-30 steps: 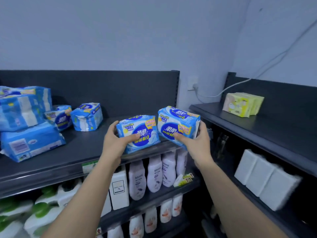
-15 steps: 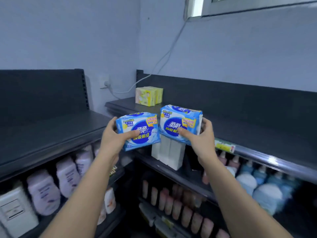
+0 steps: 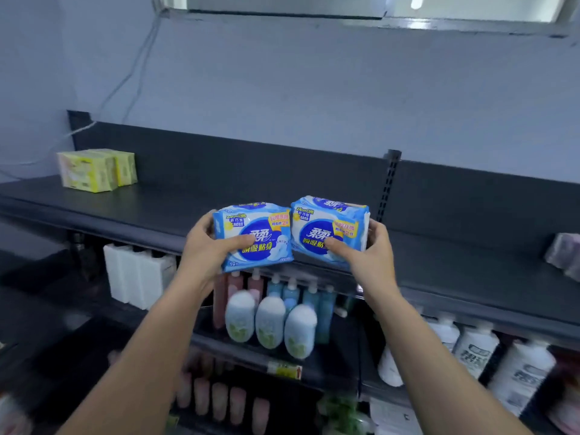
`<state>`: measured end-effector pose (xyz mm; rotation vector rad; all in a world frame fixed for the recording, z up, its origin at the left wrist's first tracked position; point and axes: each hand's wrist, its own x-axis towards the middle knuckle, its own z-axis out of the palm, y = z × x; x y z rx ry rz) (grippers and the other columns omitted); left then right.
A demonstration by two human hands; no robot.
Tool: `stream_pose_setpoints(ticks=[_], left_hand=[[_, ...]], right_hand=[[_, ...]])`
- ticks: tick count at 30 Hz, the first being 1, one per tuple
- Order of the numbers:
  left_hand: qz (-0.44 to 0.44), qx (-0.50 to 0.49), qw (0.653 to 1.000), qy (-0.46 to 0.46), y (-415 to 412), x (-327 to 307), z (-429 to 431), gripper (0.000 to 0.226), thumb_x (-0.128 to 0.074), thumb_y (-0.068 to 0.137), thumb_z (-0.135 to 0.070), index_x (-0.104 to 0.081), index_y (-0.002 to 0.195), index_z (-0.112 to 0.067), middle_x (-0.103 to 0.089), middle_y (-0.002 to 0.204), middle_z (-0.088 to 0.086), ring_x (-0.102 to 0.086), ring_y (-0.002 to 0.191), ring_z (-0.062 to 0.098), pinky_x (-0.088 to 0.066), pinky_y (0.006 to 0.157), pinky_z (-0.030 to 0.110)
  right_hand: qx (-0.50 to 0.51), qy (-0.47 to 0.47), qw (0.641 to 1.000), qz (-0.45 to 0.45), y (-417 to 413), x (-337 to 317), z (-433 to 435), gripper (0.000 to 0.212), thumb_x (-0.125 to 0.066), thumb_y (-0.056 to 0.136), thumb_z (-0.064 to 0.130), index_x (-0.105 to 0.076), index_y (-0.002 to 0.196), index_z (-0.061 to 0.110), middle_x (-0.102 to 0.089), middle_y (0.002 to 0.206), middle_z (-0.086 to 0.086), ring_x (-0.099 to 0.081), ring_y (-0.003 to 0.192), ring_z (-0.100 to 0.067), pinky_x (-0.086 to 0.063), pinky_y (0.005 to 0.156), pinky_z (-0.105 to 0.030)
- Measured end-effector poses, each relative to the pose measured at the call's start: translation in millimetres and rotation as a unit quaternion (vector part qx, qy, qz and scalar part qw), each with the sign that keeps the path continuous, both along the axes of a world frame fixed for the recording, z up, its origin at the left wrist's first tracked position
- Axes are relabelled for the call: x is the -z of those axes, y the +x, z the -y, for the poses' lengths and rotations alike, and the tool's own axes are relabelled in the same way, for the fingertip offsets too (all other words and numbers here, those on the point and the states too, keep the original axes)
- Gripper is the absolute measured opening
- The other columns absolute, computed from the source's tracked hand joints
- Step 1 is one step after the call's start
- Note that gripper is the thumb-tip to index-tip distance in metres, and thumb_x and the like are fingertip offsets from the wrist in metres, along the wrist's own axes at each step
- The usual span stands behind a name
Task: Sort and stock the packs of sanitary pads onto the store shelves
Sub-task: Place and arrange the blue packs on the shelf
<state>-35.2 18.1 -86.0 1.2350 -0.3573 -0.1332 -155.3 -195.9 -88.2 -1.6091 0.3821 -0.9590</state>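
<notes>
- The left hand grips the left pack. Its thumb lies across the printed face and its fingers curl behind the outer edge.
- The right hand grips the right pack in the mirrored way, thumb in front and fingers round the far side.
- Both blue-and-white packs are upright with their fronts toward the camera. They are held side by side in the air at the front lip of the top shelf, and neither rests on it. Whether their inner edges touch, I cannot tell.
- Two yellow packs stand at the far left end of that shelf, well apart from the hands. A blurred purplish pack sits at its right edge.
- The packs look light, since one hand carries each with ease.
- They also look soft. The film wrapper bulges and puckers at the corners, so a hard squeeze would likely dent them.
- The glossy film is probably a little slippery, so a hold across the full width seems safer than a pinch at a corner seam.
- The present hold suits setting them down, because the bottom edges are free to meet the shelf first.
- Being soft, the packs may lean or tip once released, so standing them against each other should steady them.
- Bottles and white blocks fill the shelves below and play no part here.
</notes>
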Motion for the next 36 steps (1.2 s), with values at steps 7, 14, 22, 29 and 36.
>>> stream_pose_setpoints(ticks=[7, 14, 22, 29, 36], left_hand=[[0.031, 0.083, 0.996, 0.03, -13.2, -17.6, 122.1, 0.059, -0.081, 0.062, 0.01, -0.058, 0.115, -0.001, -0.071, 0.106, 0.011, -0.071, 0.084, 0.02, -0.06, 0.067, 0.03], [0.046, 0.174, 0.982, 0.058, -6.8, -22.9, 251.2, 0.047, -0.081, 0.065, 0.009, -0.054, 0.091, -0.019, -0.071, 0.096, 0.003, -0.071, 0.081, 0.017, -0.06, 0.072, 0.034], [0.032, 0.263, 0.957, 0.117, -2.7, -22.7, 382.4, 0.05, -0.081, 0.066, 0.009, -0.05, 0.094, -0.019, -0.07, 0.1, 0.008, -0.07, 0.08, 0.018, -0.06, 0.065, 0.032], [0.035, 0.295, 0.942, 0.153, -5.6, -9.6, 462.8, 0.078, -0.08, 0.068, 0.01, -0.04, 0.132, -0.012, -0.064, 0.098, -0.002, -0.067, 0.082, 0.013, -0.056, 0.063, 0.028], [0.039, 0.3, 0.936, 0.18, -12.0, 10.6, 523.5, 0.083, -0.076, 0.071, 0.012, -0.035, 0.139, -0.012, -0.06, 0.103, -0.005, -0.066, 0.087, 0.016, -0.056, 0.069, 0.031]], right_hand=[[0.073, 0.026, 0.997, 0.015, -42.5, -0.9, 102.5, 0.059, -0.088, 0.067, 0.012, -0.051, 0.112, 0.023, -0.068, 0.111, 0.005, -0.069, 0.094, -0.008, -0.057, 0.086, -0.035], [0.143, 0.044, 0.988, 0.03, -61.3, 3.8, 207.5, 0.058, -0.088, 0.066, 0.011, -0.052, 0.108, 0.024, -0.069, 0.106, 0.005, -0.071, 0.095, -0.013, -0.057, 0.087, -0.044], [0.199, 0.09, 0.976, 0.018, -79.7, 16.1, 312.1, 0.065, -0.091, 0.06, 0.015, -0.052, 0.113, 0.019, -0.071, 0.108, 0.0, -0.071, 0.096, -0.019, -0.057, 0.087, -0.047], [0.209, 0.104, 0.972, -0.028, -100.0, 25.9, 386.9, 0.055, -0.083, 0.072, 0.004, -0.052, 0.116, 0.009, -0.071, 0.107, -0.007, -0.071, 0.093, -0.021, -0.058, 0.081, -0.038], [0.152, 0.117, 0.976, -0.105, -116.1, 33.3, 465.8, 0.048, -0.077, 0.078, 0.001, -0.052, 0.118, 0.013, -0.07, 0.105, -0.004, -0.069, 0.089, -0.019, -0.055, 0.083, -0.036]])
